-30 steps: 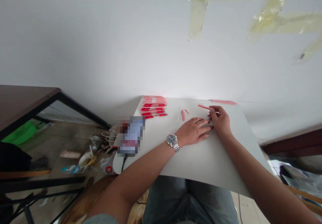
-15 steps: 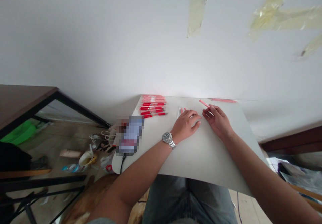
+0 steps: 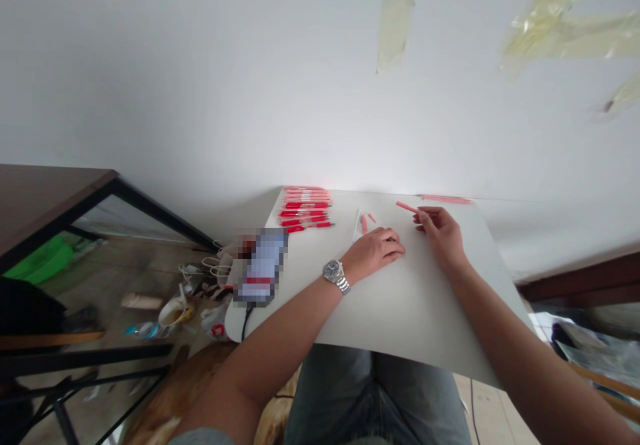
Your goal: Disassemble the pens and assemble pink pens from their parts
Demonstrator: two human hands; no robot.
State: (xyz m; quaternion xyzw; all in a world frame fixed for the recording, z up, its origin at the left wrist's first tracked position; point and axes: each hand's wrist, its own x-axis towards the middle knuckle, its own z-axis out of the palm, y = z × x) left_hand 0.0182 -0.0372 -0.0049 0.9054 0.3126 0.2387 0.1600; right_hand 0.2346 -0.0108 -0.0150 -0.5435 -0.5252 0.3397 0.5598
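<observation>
My right hand (image 3: 440,235) is closed in a pinch on a slim pink pen barrel (image 3: 407,206), which points to the left above the white table. Its near end is hidden by my fingers. My left hand (image 3: 376,253), with a metal watch (image 3: 333,273) on the wrist, rests palm down on the tabletop, its fingers loosely extended and nothing visible in them. Just beyond it lie a short pink pen part (image 3: 364,223), a smaller pink piece (image 3: 371,218) and a thin white strip or tube (image 3: 357,225).
Several red and pink pens (image 3: 306,206) lie in a row at the table's back left. More pink pen parts (image 3: 447,199) lie along the wall edge at right. A phone (image 3: 261,266) with a cable (image 3: 245,321) occupies the left edge. A dark table (image 3: 55,195) stands at left.
My right hand has shifted slightly right and turned, bringing the pink barrel closer to level. My left hand has lowered toward me, uncovering more of the small pink parts behind it.
</observation>
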